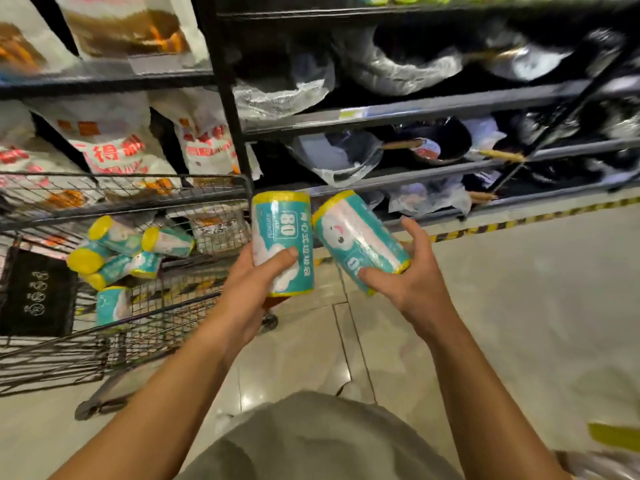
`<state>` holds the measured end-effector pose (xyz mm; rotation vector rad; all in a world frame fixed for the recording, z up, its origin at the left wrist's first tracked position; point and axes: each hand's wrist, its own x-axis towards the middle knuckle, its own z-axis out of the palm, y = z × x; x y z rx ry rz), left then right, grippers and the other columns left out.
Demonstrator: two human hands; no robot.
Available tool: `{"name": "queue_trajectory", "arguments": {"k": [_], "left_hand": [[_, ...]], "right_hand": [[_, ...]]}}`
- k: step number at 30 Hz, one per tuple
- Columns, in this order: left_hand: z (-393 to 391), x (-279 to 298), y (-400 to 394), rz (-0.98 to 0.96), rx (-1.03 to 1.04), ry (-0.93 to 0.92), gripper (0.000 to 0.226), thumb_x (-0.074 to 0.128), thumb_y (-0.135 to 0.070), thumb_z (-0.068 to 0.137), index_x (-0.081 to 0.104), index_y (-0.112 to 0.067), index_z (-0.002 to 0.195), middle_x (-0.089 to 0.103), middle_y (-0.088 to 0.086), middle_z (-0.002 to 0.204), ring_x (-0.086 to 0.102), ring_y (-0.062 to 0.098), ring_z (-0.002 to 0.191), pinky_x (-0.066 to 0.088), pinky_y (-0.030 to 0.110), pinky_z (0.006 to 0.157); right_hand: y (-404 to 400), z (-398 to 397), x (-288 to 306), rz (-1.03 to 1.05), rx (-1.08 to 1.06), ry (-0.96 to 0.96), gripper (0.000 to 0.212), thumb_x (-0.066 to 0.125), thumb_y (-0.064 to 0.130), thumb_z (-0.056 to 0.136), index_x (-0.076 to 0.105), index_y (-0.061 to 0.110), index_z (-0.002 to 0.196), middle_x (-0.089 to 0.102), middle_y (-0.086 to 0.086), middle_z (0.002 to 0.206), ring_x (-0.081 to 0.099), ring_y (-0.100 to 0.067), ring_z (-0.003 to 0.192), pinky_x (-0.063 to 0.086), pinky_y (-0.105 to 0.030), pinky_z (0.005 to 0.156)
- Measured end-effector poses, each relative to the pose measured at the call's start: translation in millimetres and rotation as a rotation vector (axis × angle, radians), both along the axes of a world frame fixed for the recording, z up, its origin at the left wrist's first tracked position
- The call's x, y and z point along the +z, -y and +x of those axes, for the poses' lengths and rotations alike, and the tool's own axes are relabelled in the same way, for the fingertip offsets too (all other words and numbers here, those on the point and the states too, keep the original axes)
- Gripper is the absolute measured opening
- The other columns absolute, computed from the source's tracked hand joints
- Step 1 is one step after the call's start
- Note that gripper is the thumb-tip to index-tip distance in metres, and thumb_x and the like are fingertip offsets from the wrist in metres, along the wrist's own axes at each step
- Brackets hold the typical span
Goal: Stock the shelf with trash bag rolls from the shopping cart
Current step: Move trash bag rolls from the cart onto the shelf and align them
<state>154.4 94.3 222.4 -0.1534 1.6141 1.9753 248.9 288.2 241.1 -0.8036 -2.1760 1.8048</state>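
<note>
In a shop aisle between a wire shopping cart (145, 327) and a dark metal shelf unit (398, 112), a person holds two teal-and-white trash bag rolls with yellow ends, the left hand (256, 289) wrapped round an upright roll (282, 242) and the right hand (412, 271) clasping a tilted roll (356, 239), apparently to carry a pair per trip. Several more matching rolls (117, 251) lie loose in the cart's basket, while the shelves ahead hold plastic-wrapped pans (429, 147); neither held roll has reached a shelf yet.
</note>
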Motion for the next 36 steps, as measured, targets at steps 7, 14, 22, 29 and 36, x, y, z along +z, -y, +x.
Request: {"name": "queue_trajectory", "arguments": {"k": [7,14,22,29,36], "left_hand": [[1,18,-95,0.027,-0.089,-0.091,0.059,0.077,-0.023,0.072,0.058,-0.02,0.128,0.073,0.003,0.116,0.071,0.022,0.104,0.058,0.036,0.08],[-15,32,-151,0.004,-0.169,-0.225,0.073,0.081,-0.035,0.061,0.057,-0.02,0.128,0.072,0.003,0.118,0.069,0.023,0.107,0.055,0.042,0.088],[-69,32,-201,0.102,-0.091,-0.117,0.06,0.073,-0.024,0.07,0.058,-0.018,0.127,0.073,0.005,0.116,0.07,0.029,0.106,0.054,0.049,0.09],[-149,32,-230,0.157,-0.032,-0.098,0.06,0.078,-0.017,0.074,0.055,-0.016,0.13,0.072,0.005,0.119,0.069,0.027,0.107,0.058,0.043,0.087],[-209,38,-257,0.108,0.014,-0.177,0.059,0.08,-0.017,0.071,0.056,-0.018,0.125,0.072,0.004,0.116,0.071,0.023,0.102,0.06,0.033,0.077]], "right_hand": [[-112,4,36,0.159,-0.131,-0.223,0.097,0.084,0.012,0.066,0.035,0.04,0.146,0.06,-0.003,0.125,0.07,-0.009,0.097,0.059,-0.023,0.072],[-150,-28,47,-0.117,-0.282,-0.356,0.074,0.081,0.019,0.074,0.049,0.032,0.139,0.063,0.004,0.122,0.069,-0.007,0.099,0.058,-0.026,0.079],[-175,-104,44,-0.071,-0.106,-0.115,0.019,0.071,0.032,0.087,0.066,0.025,0.104,0.076,0.004,0.092,0.074,-0.013,0.083,0.061,-0.043,0.079],[-225,-182,47,-0.144,0.245,-0.122,0.079,0.073,0.01,0.089,0.035,0.044,0.15,0.071,0.007,0.122,0.07,-0.016,0.11,0.057,-0.043,0.09],[-241,-240,44,-0.204,0.177,-0.15,0.07,0.079,0.019,0.082,0.045,0.034,0.141,0.074,0.005,0.114,0.072,-0.018,0.103,0.059,-0.047,0.088]]}}
